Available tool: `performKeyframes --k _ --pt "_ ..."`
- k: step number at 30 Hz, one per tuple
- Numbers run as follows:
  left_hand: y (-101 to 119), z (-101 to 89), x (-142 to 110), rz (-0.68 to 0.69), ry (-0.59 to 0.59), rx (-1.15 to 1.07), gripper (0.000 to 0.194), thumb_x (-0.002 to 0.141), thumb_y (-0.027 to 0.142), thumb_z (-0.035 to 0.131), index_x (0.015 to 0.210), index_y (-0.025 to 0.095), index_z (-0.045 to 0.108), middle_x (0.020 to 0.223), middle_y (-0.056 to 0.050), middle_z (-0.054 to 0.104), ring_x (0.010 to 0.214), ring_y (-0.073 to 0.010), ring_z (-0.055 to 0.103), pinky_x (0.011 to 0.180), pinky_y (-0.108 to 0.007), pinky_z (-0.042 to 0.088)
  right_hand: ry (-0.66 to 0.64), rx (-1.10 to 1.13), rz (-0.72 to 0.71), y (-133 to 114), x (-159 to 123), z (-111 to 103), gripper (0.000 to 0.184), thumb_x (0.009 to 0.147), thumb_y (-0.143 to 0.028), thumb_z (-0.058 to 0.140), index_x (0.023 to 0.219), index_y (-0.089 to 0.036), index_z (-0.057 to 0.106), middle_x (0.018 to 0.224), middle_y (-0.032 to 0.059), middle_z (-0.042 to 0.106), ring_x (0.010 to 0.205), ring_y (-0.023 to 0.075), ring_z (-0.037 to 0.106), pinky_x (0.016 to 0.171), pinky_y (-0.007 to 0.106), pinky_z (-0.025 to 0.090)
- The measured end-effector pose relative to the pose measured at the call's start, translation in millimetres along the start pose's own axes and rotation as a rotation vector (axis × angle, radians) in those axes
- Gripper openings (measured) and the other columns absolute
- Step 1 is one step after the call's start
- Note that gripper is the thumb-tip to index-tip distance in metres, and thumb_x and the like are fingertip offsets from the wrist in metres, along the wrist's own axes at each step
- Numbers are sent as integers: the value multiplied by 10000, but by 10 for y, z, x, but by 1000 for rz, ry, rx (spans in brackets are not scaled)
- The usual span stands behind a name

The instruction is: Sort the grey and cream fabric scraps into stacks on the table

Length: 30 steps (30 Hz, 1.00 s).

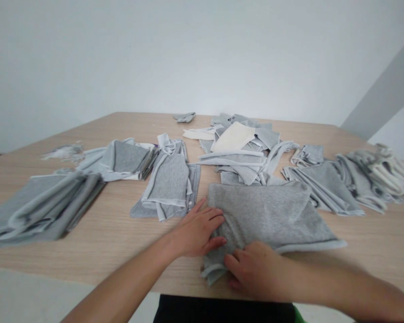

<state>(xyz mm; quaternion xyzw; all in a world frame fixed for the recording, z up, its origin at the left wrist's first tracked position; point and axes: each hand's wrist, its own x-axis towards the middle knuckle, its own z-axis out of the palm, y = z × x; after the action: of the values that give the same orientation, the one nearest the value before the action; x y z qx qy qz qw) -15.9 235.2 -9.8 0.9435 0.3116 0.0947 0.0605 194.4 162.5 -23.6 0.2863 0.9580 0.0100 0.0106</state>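
A grey knit fabric piece [265, 211] lies spread on the table in front of me, its pale edge showing at the lower right and its near left corner slightly turned up. My left hand [200, 229] rests on its left edge, with fingers stretched out over the cloth. At the near edge, my right hand [256, 269] has its fingers curled onto the fabric, bunching a few wrinkles beside the thumb. That hand is a little blurred, and its fingertips are partly hidden.
Left of my hands lie a small grey stack [168, 184], a folded grey pile [43, 206] and another stack [121, 157]. Behind the cloth is a loose heap with a cream piece [234, 137]. Folded pieces [333, 184] line the right side of the wooden table [121, 251].
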Motion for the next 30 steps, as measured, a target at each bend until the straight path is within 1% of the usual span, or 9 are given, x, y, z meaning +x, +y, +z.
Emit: performKeyframes --k 4,9,15,18,20,23,26,28,30 --pt "-20 55 23 -20 20 38 395 910 491 519 1169 202 591 1244 -80 619 1164 -244 551 1148 -485 184 -21 30 -13 -116 -65 -43 299 867 -471 527 939 -186 579 671 23 648 473 186 572 381 288 241" --pt "-50 63 30 -41 17 46 307 924 409 525 1138 204 605 1218 -61 639 1139 -230 571 1146 -490 179 -37 45 -71 -89 -47 -66 134 887 -335 531 908 -207 565 756 10 672 527 165 601 384 285 191" --pt "-70 50 30 -48 20 42 275 900 360 568 1133 219 608 1223 -57 642 1159 -227 566 1146 -483 173 -103 115 -14 -57 14 -81 267 880 -442 520 985 -199 560 747 21 689 535 184 620 406 294 193" --pt "-117 52 20 -76 24 38 268 903 339 565 1141 223 610 1245 -55 638 1180 -222 560 1158 -480 134 -71 204 23 30 30 -160 232 902 -431 501 983 -221 559 788 10 701 568 173 623 438 304 247" --pt "-158 48 11 -87 25 32 260 907 291 547 1150 222 608 1262 -56 632 1194 -223 556 1162 -490 110 3 224 75 180 37 -237 166 931 -358 476 971 -229 574 821 16 693 634 172 629 485 302 317" --pt "-210 43 1 -65 27 21 273 908 217 506 1163 221 606 1275 -59 629 1212 -218 548 1162 -496 102 162 182 218 573 77 -347 176 944 -262 451 983 -211 615 911 62 669 798 196 627 641 299 437" --pt "-238 51 2 -26 51 24 286 897 183 489 1151 223 614 1252 -56 644 1204 -209 558 1166 -485 97 293 116 294 1047 179 -388 202 934 -247 474 1011 -163 641 1050 120 637 996 232 583 851 354 461" --pt "-247 63 5 -9 80 27 290 882 172 499 1141 225 618 1240 -47 653 1197 -199 563 1172 -471 81 276 58 356 1286 279 -366 205 921 -234 497 1016 -136 650 1124 152 617 1086 247 552 929 379 433" --pt "-252 72 7 7 104 32 290 872 174 512 1137 229 618 1225 -37 662 1193 -192 567 1175 -462 65 189 21 390 1408 402 -321 211 915 -244 511 1014 -126 654 1130 160 620 1113 258 542 954 386 417"
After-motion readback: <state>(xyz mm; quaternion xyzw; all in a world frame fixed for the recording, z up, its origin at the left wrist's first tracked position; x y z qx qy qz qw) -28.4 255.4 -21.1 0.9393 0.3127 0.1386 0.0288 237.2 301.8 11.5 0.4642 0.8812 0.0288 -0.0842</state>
